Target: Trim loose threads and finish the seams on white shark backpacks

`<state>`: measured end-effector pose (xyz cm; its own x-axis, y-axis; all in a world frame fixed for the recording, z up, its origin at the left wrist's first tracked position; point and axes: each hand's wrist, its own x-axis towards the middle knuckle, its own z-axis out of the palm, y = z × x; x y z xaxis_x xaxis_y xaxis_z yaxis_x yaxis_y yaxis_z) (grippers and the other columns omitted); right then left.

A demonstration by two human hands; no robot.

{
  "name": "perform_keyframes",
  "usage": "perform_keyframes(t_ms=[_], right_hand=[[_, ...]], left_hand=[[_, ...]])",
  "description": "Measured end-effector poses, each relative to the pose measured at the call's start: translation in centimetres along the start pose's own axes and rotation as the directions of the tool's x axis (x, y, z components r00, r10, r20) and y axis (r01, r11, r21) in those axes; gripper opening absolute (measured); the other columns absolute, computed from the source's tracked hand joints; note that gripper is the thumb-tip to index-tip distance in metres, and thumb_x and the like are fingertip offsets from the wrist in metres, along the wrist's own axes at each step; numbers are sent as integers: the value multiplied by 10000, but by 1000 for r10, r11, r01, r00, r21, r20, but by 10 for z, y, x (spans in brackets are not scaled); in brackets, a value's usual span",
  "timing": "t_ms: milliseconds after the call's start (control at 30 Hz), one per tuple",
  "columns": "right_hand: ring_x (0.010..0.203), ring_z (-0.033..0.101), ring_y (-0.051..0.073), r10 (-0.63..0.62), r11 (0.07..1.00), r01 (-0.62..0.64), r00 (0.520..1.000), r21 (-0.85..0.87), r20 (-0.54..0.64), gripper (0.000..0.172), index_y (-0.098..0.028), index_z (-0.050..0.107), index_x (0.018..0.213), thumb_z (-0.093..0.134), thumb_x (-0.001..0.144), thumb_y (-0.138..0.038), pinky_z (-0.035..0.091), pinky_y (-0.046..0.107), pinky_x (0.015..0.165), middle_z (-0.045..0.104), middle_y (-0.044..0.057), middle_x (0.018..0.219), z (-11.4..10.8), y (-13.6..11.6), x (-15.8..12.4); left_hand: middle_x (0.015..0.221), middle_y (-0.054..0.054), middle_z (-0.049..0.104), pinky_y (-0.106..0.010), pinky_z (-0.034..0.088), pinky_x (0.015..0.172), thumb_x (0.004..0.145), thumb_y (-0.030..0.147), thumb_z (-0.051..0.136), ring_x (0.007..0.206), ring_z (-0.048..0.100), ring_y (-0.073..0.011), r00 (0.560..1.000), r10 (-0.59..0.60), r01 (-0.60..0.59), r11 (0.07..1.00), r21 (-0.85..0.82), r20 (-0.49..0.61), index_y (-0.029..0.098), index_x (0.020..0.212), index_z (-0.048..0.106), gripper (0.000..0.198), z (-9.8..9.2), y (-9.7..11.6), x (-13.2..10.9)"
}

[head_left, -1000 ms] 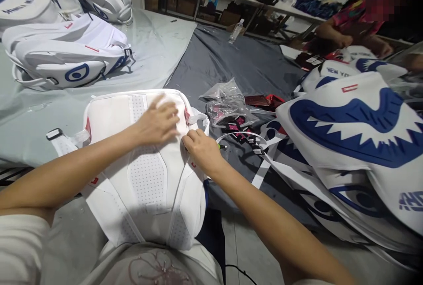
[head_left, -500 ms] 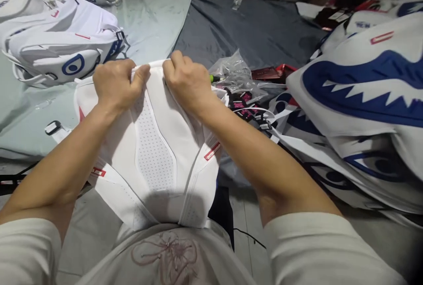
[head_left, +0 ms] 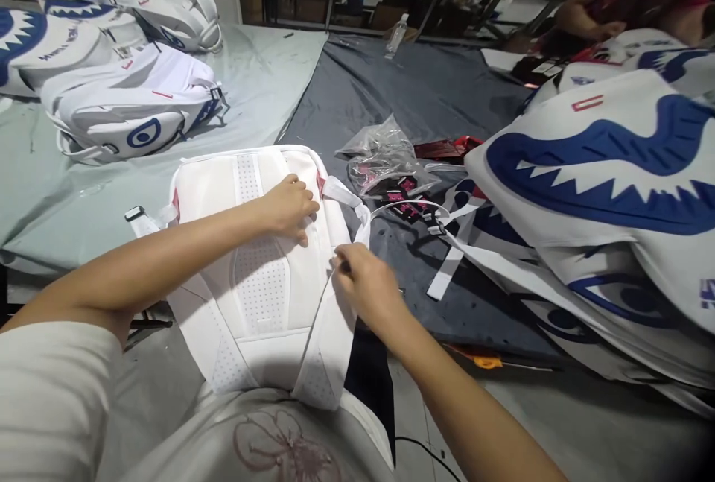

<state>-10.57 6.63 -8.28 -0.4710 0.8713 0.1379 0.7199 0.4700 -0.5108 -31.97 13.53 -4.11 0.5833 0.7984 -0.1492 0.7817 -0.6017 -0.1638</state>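
Note:
A white backpack (head_left: 206, 221) rests against my body and the table edge with its back panel up, a dotted padded strip down the middle. My left hand (head_left: 293, 208) lies over the upper right of that panel, fingers bent and a little apart, touching the fabric. At the pack's right side my right hand (head_left: 366, 281) is closed, thumb and fingers pinching the edge near the shoulder strap (head_left: 324, 340). Exactly which layer it grips is hidden. A strap with a black buckle (head_left: 134, 214) sticks out on the left.
White bags with blue eyes (head_left: 139, 106) lie at the left; a pile of shark-mouth bags (head_left: 592, 162) stands close on the right. Beyond the pack are a clear plastic bag (head_left: 385, 158), black-and-pink pieces (head_left: 405, 195) and a bottle (head_left: 396, 35). A co-worker's arm (head_left: 586, 24) shows at the far right.
Both hands have let go of the pack's top edge. My left hand has moved right and down onto the panel, my right hand down to the right side. The view has tilted up.

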Motion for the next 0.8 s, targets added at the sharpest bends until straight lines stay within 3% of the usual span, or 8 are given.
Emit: perform_keyframes(t_ms=[100, 233, 333, 433, 500, 633, 700, 800], right_hand=[[747, 652, 184, 56, 949, 54, 941, 309, -335, 320, -179, 640, 1038, 485, 974, -451, 475, 293, 684, 701, 55, 860, -32, 3, 12], [497, 553, 138, 31, 953, 133, 850, 271, -526, 626, -159, 695, 941, 397, 937, -709, 384, 281, 531, 656, 32, 660, -40, 3, 31], [537, 584, 150, -25, 962, 151, 879, 228, -477, 560, -182, 704, 892, 504, 896, -705, 395, 284, 559, 698, 44, 701, -20, 6, 42], [570, 602, 152, -14, 958, 76, 975, 278, -220, 327, -213, 695, 871, 621, 893, -531, 402, 278, 585, 706, 11, 708, -3, 11, 46], [618, 617, 153, 34, 929, 13, 992, 371, -120, 234, -222, 686, 885, 614, 903, -444, 423, 278, 625, 707, -3, 733, 1, 15, 45], [705, 617, 175, 195, 864, -80, 963, 498, -185, 255, -231, 671, 800, 591, 914, -444, 449, 313, 710, 683, -11, 720, 7, 17, 40], [705, 603, 181, 187, 881, -62, 957, 470, -224, 273, -238, 669, 750, 597, 913, -444, 449, 341, 761, 668, -15, 681, 12, 14, 39], [691, 581, 174, 92, 921, 18, 960, 388, -264, 256, -249, 677, 736, 605, 919, -412, 431, 374, 848, 659, -25, 653, 16, 7, 42]], left_hand=[[867, -67, 670, -454, 390, 991, 754, 466, 776, 884, 574, -250, 985, -6, 3, 1000, -14, -172, 162, 872, 681, 339, 12, 8, -14], [880, -47, 635, -468, 326, 1105, 879, 315, 652, 912, 535, -226, 869, -11, 22, 1000, 17, -495, 177, 834, 627, 146, 35, 26, -37], [869, -39, 621, -482, 326, 1123, 917, 253, 572, 943, 527, -225, 839, -27, 18, 1000, -21, -543, 195, 842, 612, 103, 41, 32, -43], [893, -44, 619, -492, 342, 1118, 912, 290, 581, 943, 526, -227, 854, -31, -17, 996, -87, -520, 192, 860, 599, 113, 40, 31, -41], [895, -43, 618, -491, 344, 1119, 914, 331, 588, 932, 527, -225, 852, -33, -34, 992, -118, -522, 187, 857, 589, 154, 40, 31, -40], [822, -17, 612, -450, 333, 1133, 947, 290, 553, 923, 539, -201, 764, -70, -3, 994, -111, -641, 194, 804, 570, 173, 48, 37, -40], [804, -5, 615, -423, 337, 1134, 952, 277, 554, 925, 545, -190, 724, -73, 4, 995, -102, -686, 200, 781, 563, 187, 53, 41, -41], [787, 5, 616, -406, 350, 1126, 943, 252, 560, 912, 549, -181, 706, -66, -9, 995, -102, -705, 207, 760, 554, 189, 58, 41, -39]])
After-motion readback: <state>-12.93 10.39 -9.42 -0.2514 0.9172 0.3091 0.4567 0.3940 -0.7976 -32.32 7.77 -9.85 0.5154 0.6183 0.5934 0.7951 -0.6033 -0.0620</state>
